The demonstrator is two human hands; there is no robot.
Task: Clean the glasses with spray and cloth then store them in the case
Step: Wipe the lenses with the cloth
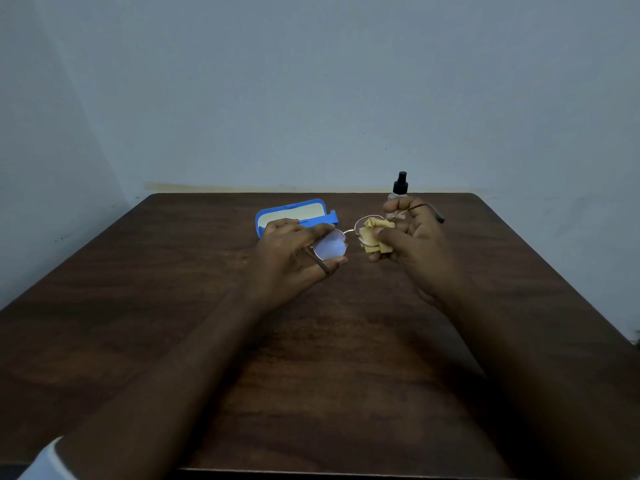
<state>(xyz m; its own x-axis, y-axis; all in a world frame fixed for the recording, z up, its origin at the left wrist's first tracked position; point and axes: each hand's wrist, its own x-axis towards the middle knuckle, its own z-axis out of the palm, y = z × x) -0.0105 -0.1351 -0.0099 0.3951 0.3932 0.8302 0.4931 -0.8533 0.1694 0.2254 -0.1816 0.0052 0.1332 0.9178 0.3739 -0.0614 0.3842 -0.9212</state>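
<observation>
Glasses [329, 244] held above table [138, 306] betw. both hands: L hand [287, 251] pinches one lens rim, R hand [415, 237] pinches cloth [375, 235] on other lens; case [292, 213] open behind L, spray [400, 188] behind R.

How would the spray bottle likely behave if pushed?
The spray bottle stands upright and narrow, so a push near its black cap would probably tip it. Its clear body suggests it is light, and once down it might roll.

dark wooden table [138, 341] against dim bluish wall [311, 81].
</observation>
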